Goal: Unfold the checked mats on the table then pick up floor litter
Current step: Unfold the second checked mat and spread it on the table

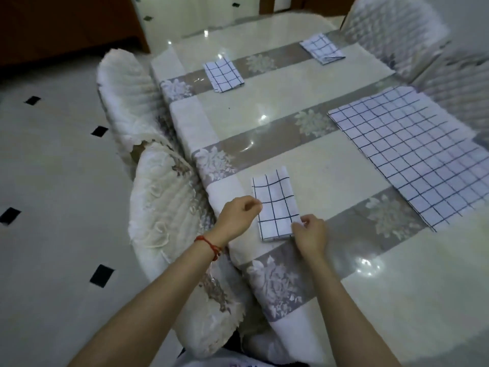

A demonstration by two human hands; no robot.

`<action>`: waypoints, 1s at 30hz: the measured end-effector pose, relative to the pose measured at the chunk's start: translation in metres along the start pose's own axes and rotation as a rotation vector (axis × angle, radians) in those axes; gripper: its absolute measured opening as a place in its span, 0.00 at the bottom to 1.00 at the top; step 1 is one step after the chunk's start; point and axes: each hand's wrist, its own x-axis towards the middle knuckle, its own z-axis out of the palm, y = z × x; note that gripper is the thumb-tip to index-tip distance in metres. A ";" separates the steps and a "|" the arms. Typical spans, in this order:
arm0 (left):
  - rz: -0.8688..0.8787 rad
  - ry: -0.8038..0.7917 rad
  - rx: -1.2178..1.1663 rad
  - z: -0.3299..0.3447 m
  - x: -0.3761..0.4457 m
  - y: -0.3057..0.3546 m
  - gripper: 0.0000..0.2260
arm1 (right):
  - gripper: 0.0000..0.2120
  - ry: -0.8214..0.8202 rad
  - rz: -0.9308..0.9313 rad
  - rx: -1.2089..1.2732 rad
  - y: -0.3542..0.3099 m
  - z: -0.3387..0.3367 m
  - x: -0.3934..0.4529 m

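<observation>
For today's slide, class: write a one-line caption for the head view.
Both hands, left and right, pinch the nearest folded mat; one mat lies unfolded.

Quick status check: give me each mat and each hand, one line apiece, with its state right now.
Near mat: folded, both hands at its edges.
Right-side mat: unfolded, flat.
Far left mat: folded.
Far right mat: folded.
Left hand: fingers curled at the near mat's left edge.
Right hand: pinches its near corner.
</observation>
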 end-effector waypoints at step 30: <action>0.460 -0.281 -0.195 -0.010 -0.013 0.081 0.12 | 0.07 0.386 -0.156 0.605 -0.025 -0.115 -0.102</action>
